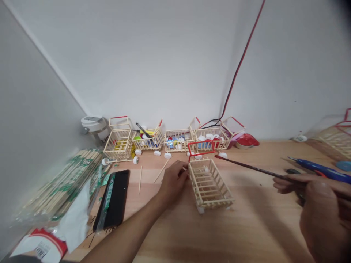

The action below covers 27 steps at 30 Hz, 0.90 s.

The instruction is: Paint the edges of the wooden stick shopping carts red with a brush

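A miniature shopping cart (212, 190) made of thin wooden sticks stands on the table on small white wheels. Its handle frame (201, 155) is painted red. My left hand (173, 182) grips the cart's left side near the handle, its fingertips partly hidden. On the right, my right hand (323, 215) holds a thin paintbrush (255, 168) between thumb and fingers. The brush's red tip points left and lies close to the handle's right end; whether it touches I cannot tell.
Several finished stick carts (178, 140), some loaded with bottle caps, line the wall. At left lie packaged chopsticks (71, 179), a black phone-like slab (116, 197) and a white tissue (74, 215). Red paint fills a shallow dish (246, 140). A blue glue gun (318, 168) rests at right.
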Available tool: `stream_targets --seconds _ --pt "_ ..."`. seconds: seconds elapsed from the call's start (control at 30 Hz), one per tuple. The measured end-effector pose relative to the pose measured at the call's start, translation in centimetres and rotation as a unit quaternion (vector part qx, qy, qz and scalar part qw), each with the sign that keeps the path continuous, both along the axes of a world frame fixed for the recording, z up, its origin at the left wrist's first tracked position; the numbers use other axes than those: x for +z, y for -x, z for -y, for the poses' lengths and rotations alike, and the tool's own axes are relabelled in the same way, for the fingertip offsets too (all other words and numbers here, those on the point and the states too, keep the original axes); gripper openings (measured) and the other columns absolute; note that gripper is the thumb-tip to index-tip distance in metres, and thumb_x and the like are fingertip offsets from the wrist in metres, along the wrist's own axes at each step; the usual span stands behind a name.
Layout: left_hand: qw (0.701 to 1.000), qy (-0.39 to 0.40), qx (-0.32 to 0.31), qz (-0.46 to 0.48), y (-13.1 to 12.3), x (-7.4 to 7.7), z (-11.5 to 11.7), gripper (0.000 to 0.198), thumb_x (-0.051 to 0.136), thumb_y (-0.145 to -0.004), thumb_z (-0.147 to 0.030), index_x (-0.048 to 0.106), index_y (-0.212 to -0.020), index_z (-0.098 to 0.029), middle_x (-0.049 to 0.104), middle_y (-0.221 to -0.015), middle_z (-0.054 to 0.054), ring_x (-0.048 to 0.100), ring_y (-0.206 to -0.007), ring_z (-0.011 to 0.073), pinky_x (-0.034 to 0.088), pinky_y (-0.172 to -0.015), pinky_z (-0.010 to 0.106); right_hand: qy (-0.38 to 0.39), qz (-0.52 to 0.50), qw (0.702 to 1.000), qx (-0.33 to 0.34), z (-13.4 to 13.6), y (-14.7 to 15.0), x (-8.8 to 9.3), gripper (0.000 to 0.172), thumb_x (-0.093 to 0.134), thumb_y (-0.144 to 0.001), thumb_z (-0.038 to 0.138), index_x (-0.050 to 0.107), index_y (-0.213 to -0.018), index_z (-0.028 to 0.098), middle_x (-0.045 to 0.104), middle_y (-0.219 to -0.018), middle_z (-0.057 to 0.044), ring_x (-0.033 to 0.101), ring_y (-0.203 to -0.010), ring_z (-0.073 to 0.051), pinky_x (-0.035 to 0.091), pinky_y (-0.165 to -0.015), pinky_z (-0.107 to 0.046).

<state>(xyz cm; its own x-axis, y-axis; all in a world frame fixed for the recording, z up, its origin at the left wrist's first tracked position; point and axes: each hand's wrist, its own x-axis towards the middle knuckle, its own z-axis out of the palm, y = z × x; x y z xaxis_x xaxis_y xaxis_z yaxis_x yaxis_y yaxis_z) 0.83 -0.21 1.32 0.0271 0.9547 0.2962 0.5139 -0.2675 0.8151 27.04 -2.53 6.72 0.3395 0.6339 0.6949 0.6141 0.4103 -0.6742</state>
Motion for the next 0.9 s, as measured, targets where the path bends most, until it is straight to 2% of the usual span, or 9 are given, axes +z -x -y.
stream_targets --seconds 0.1,0.23,0.33,0.47,0.63,0.73,0.9 --pt "1.000 0.000 0.000 -0.004 0.0 0.0 0.0 0.026 0.049 -0.083 -0.008 0.067 -0.097 -0.021 0.068 -0.088 0.001 0.062 -0.082 0.0160 0.046 -0.075 0.026 -0.021 0.042 0.999 0.004 0.3 0.6 0.5 0.031 0.044 -0.091 0.032 0.064 -0.068 0.025 0.064 -0.069 -0.006 0.064 -0.072 -0.020 0.053 -0.073 -0.040" --pt "1.000 -0.006 0.001 -0.007 -0.1 0.3 0.1 0.025 0.049 -0.083 -0.008 0.066 -0.096 -0.020 0.067 -0.087 0.001 0.061 -0.080 0.0154 0.044 -0.073 0.025 -0.036 0.028 0.999 0.027 0.1 1.2 1.0 0.030 0.046 -0.090 0.030 0.063 -0.065 0.026 0.065 -0.068 -0.004 0.065 -0.070 -0.020 0.053 -0.065 -0.038" --pt "1.000 -0.014 -0.001 -0.011 -0.1 0.4 0.1 0.024 0.050 -0.083 -0.007 0.067 -0.095 -0.019 0.067 -0.087 0.001 0.061 -0.081 0.0153 0.044 -0.073 0.025 -0.031 0.061 0.997 0.025 0.1 1.1 1.0 0.028 0.048 -0.089 0.030 0.065 -0.067 0.028 0.067 -0.068 -0.003 0.067 -0.074 -0.021 0.053 -0.067 -0.039" --pt "1.000 -0.019 -0.002 -0.005 -0.1 0.2 0.0 0.027 0.049 -0.082 -0.006 0.067 -0.098 -0.018 0.067 -0.089 0.002 0.060 -0.081 0.0151 0.043 -0.074 0.025 -0.041 0.102 0.993 0.032 0.3 0.6 0.8 0.027 0.048 -0.088 0.030 0.066 -0.067 0.028 0.067 -0.064 -0.002 0.067 -0.069 -0.021 0.053 -0.066 -0.039" --pt "1.000 -0.020 -0.004 0.002 -0.2 0.2 0.2 0.027 0.049 -0.082 -0.006 0.067 -0.098 -0.019 0.067 -0.088 0.001 0.060 -0.079 0.0148 0.043 -0.072 0.025 -0.033 0.110 0.993 0.031 -0.1 -0.1 0.2 0.021 0.051 -0.087 0.026 0.068 -0.076 0.027 0.070 -0.071 0.000 0.068 -0.073 -0.018 0.053 -0.072 -0.037" --pt "1.000 -0.019 0.002 -0.002 -0.1 0.3 0.2 0.027 0.049 -0.081 -0.006 0.067 -0.097 -0.019 0.066 -0.086 0.000 0.060 -0.078 0.0149 0.043 -0.072 0.025 -0.064 0.081 0.993 0.049 -0.6 -0.2 -0.3 0.016 0.054 -0.086 0.021 0.069 -0.081 0.025 0.070 -0.072 0.001 0.068 -0.075 -0.017 0.053 -0.078 -0.036" --pt "1.000 -0.020 0.002 -0.006 -0.1 0.3 0.2 0.027 0.049 -0.081 -0.006 0.067 -0.096 -0.019 0.067 -0.087 0.001 0.060 -0.078 0.0150 0.043 -0.072 0.025 -0.086 0.089 0.990 0.062 -0.5 0.1 -0.1 0.017 0.053 -0.086 0.017 0.068 -0.081 0.025 0.070 -0.076 -0.001 0.068 -0.078 -0.017 0.053 -0.076 -0.034"
